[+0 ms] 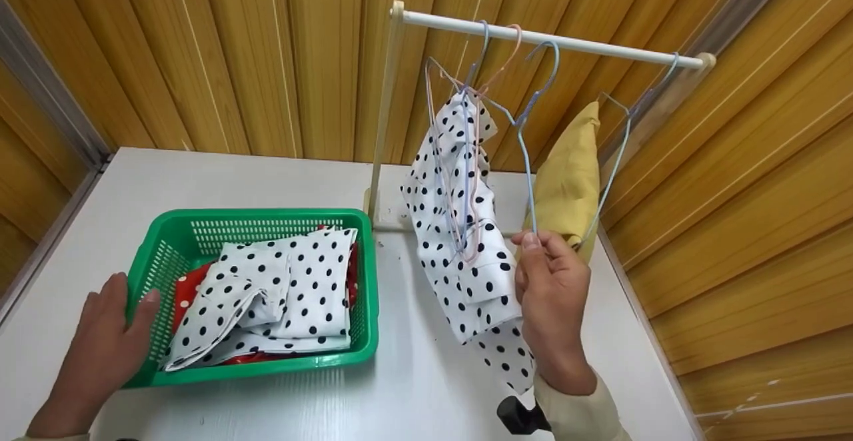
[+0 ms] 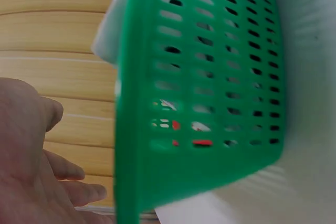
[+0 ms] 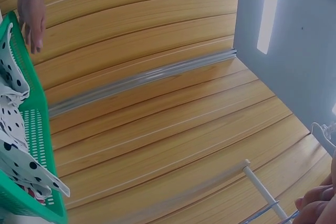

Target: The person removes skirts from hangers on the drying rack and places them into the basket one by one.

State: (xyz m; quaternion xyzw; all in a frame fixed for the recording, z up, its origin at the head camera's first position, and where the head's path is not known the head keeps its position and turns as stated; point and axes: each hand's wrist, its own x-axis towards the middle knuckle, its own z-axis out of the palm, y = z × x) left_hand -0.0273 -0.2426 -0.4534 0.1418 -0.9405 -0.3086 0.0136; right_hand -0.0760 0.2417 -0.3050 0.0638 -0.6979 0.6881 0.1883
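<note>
My right hand (image 1: 556, 294) pinches the lower corner of a blue wire hanger (image 1: 526, 161), whose hook is at the rail. Behind that hand hangs a white cloth with black dots (image 1: 433, 228), on or among blue and pink hangers; how it is held is unclear. My left hand (image 1: 106, 341) is at the left end of a green basket (image 1: 266, 214), fingers extended; the left wrist view shows the hand (image 2: 26, 156) beside the basket rim (image 2: 128, 129). A folded white black-dotted cloth (image 1: 316, 288) lies in the basket over red dotted cloth (image 1: 188, 291).
A white rail (image 1: 600, 47) on pale posts stands at the back right of the white table (image 1: 220, 408). A mustard cloth (image 1: 566, 174) hangs near its right end. Wood-patterned walls (image 1: 240, 61) close in the back and sides. A black object (image 1: 516, 416) lies near the right sleeve.
</note>
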